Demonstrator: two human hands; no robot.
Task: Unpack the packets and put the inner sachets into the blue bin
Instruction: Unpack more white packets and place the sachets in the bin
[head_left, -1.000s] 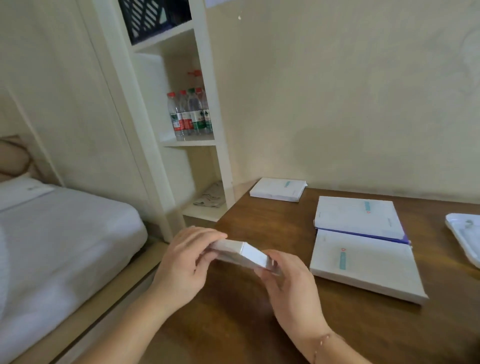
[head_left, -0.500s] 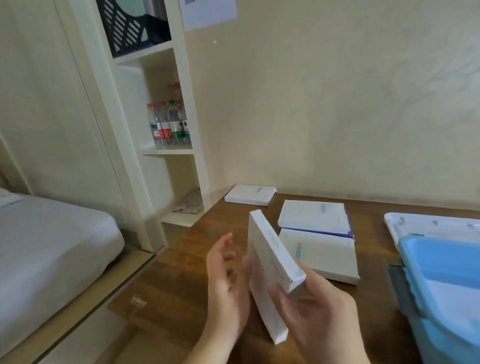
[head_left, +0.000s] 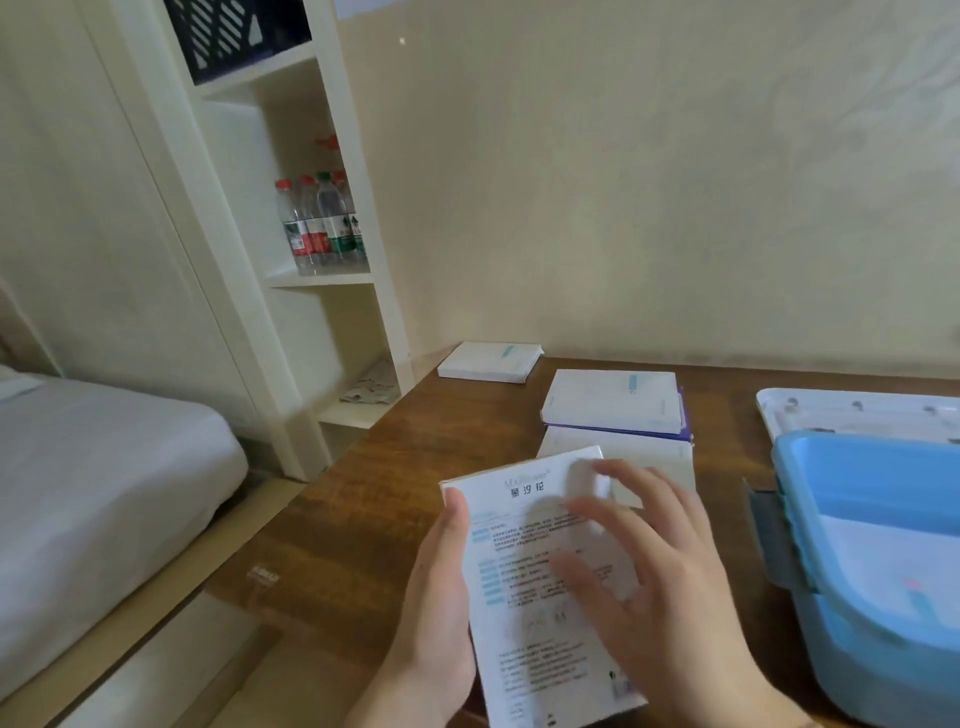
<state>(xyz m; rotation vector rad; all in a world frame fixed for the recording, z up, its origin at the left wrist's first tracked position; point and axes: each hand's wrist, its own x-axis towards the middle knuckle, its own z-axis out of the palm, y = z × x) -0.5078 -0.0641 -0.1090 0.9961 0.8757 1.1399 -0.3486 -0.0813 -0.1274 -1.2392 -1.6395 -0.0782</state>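
Packet (head_left: 535, 587) turned printed-side up, "MAXflower" heading legible

The packet (head_left: 540, 571) in the left grip (head_left: 441, 597) is smooth, faintly glossy printed card. Beneath it the bench (head_left: 363, 519) is dark, satin wood. Right of the right grip (head_left: 660, 587), the blue bin (head_left: 872, 587) is smooth plastic.

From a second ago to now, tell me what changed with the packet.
The packet was turned from flat, through on-edge, to printed back facing up. The left hand holds its left edge; the right hand now hovers spread over it. The packets on the table stayed put.
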